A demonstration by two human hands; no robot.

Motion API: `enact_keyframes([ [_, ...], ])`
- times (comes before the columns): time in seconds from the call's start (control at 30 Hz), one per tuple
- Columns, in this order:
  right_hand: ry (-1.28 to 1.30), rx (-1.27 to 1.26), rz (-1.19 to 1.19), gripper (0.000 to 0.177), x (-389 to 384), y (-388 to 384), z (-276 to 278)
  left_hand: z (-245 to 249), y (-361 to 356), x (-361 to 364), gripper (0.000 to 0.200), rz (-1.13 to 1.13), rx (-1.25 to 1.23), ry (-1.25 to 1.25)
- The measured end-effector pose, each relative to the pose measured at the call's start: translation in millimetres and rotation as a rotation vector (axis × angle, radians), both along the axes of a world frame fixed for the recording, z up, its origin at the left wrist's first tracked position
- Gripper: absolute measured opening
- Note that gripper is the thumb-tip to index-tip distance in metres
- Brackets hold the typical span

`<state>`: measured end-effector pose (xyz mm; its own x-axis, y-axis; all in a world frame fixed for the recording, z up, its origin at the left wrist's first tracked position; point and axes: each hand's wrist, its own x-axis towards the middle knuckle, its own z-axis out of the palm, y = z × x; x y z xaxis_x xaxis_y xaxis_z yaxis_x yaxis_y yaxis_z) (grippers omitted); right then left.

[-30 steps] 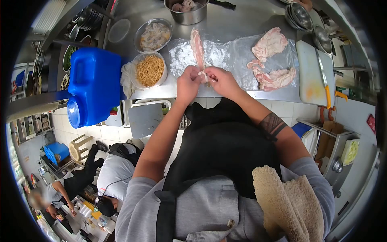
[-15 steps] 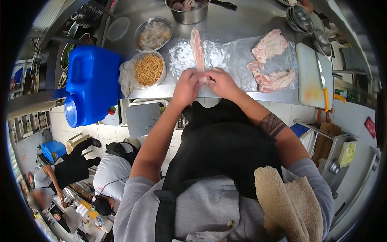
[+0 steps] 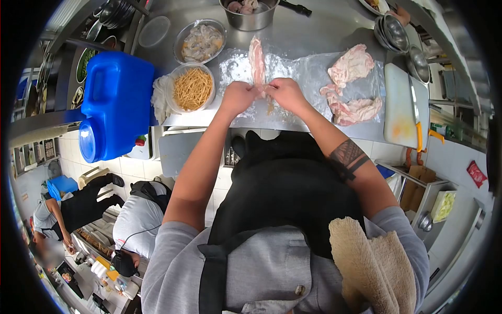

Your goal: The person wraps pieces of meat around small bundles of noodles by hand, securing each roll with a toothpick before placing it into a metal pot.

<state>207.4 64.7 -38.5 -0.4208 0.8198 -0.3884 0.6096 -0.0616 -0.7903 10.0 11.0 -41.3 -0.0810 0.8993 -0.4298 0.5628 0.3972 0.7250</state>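
A long strip of raw pale-pink meat (image 3: 256, 60) lies on a floured plastic sheet (image 3: 308, 73) on the steel counter (image 3: 314, 26). My left hand (image 3: 236, 98) and my right hand (image 3: 284, 93) meet at the strip's near end, fingers pinched on the part they are rolling. Thin yellow strands stick out below my fingers. A bowl of yellow shredded strands (image 3: 193, 88) stands just left of my left hand. More raw meat pieces (image 3: 351, 83) lie to the right on the sheet.
A blue jerrycan (image 3: 115, 104) stands at the counter's left end. Behind are a metal bowl of pale pieces (image 3: 201, 42), a steel pot (image 3: 247, 13) and stacked bowls (image 3: 395, 31). A white cutting board (image 3: 405, 102) with a yellow-handled knife (image 3: 417, 112) sits right. People work below left.
Both hands have moved a little farther up the strip, with the near end of the meat rolled under my fingers. The view has shifted slightly.
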Motion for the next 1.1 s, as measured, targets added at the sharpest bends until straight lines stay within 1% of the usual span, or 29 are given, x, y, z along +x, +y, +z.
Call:
enact_keyframes([
  [0.03, -0.043, 0.063, 0.013, 0.031, -1.9, 2.6, 1.3, 0.2, 1.3, 0.1, 0.040, 0.000, 0.000, -0.001],
  [0.07, -0.086, 0.125, 0.025, 0.032, -3.0, 3.9, 2.6, 0.4, 2.3, 0.0, 0.042, -0.009, 0.010, 0.049],
  [0.1, -0.086, 0.124, 0.026, 0.032, -2.7, 2.8, 0.1, 5.9, 2.6, 0.6, 0.044, -0.017, 0.020, 0.099],
  [0.13, -0.001, 0.198, -0.068, 0.027, -2.6, -0.3, -2.7, 10.7, 0.6, 4.7, 0.044, -0.016, 0.019, 0.099],
  [0.17, 0.085, 0.270, -0.160, 0.023, -2.4, -2.8, -5.5, 14.9, -4.2, 11.8, 0.039, 0.022, 0.130, 0.166],
  [0.2, 0.086, 0.269, -0.154, 0.023, 0.4, -5.8, -3.5, 19.2, -9.6, 15.4, 0.034, 0.062, 0.240, 0.234],
  [0.23, 0.161, 0.336, -0.106, 0.018, 6.5, -8.7, -0.6, 16.8, -15.2, 13.6, 0.034, 0.072, 0.239, 0.235],
  [0.27, 0.237, 0.402, -0.057, 0.014, 10.3, -9.4, 2.0, 13.4, -21.2, 11.4, 0.028, 0.021, 0.434, 0.151],
  [0.3, 0.239, 0.401, -0.051, 0.014, 12.6, -8.4, 0.7, 10.7, -25.8, 9.6, 0.025, -0.036, 0.628, 0.065],
  [0.33, 0.246, 0.578, 0.065, 0.012, 15.4, -8.2, -0.6, 8.1, -29.5, 7.9, 0.025, -0.034, 0.628, 0.066],
  [0.37, 0.251, 0.755, 0.182, 0.013, 17.0, -8.4, -2.4, 5.6, -32.5, 6.1, 0.025, -0.127, 0.701, 0.129],
  [0.4, 0.252, 0.755, 0.184, 0.013, 17.2, -8.7, -5.8, 1.9, -33.9, 5.1, 0.028, -0.221, 0.773, 0.193],
  [0.47, 0.203, 0.606, 0.140, 0.013, 13.2, -8.4, -12.5, -6.1, -32.0, 5.2, 0.028, -0.209, 0.802, 0.196],
  [0.5, 0.209, 0.607, 0.145, 0.013, 10.2, -9.1, -14.1, -8.5, -32.0, 4.6, 0.027, -0.201, 0.829, 0.197],
  [0.57, 0.234, 0.453, 0.045, 0.012, 5.8, -9.1, -16.0, -12.4, -31.5, 2.2, 0.028, -0.200, 0.844, 0.202],
  [0.6, 0.237, 0.457, 0.049, 0.012, 5.0, -8.2, -13.9, -13.1, -30.3, 2.3, 0.028, -0.205, 0.857, 0.198],
  [0.67, 0.166, 0.353, 0.046, 0.010, 5.4, -6.7, -10.0, -15.1, -30.3, 4.3, 0.029, -0.188, 0.854, 0.174],
  [0.7, 0.167, 0.357, 0.050, 0.010, 5.2, -5.1, -10.9, -15.7, -30.1, 5.2, 0.029, -0.173, 0.846, 0.149],
  [0.77, 0.152, 0.275, 0.030, 0.010, 4.8, -2.7, -13.1, -17.1, -28.4, 8.3, 0.029, -0.159, 0.835, 0.132],
  [0.83, 0.156, 0.267, 0.034, 0.011, 4.3, 0.1, -10.6, -11.0, -27.5, 10.3, 0.029, -0.153, 0.823, 0.110],
  [0.9, 0.157, 0.259, 0.036, 0.011, 4.9, 3.2, -14.7, -1.6, -28.1, 10.2, 0.030, -0.134, 0.737, -0.001],
  [0.93, 0.247, 0.277, 0.009, 0.011, 4.8, 2.9, -20.6, 4.5, -28.8, 8.7, 0.030, -0.136, 0.741, -0.003],
  [0.97, 0.337, 0.294, -0.017, 0.010, 6.2, 3.8, -25.9, 10.8, -30.0, 5.2, 0.030, -0.157, 0.681, -0.032],
  [1.0, 0.334, 0.297, -0.018, 0.010, 8.2, 3.1, -24.1, 12.4, -30.2, 1.9, 0.031, -0.176, 0.622, -0.062],
  [1.03, 0.331, 0.271, -0.008, 0.010, 10.9, 0.0, -22.2, 11.2, -29.0, -0.8, 0.031, -0.172, 0.624, -0.065],
  [1.1, 0.323, 0.244, 0.021, 0.009, 12.6, -1.4, -22.6, 6.7, -26.2, -5.7, 0.032, -0.268, 0.775, 0.112],
])
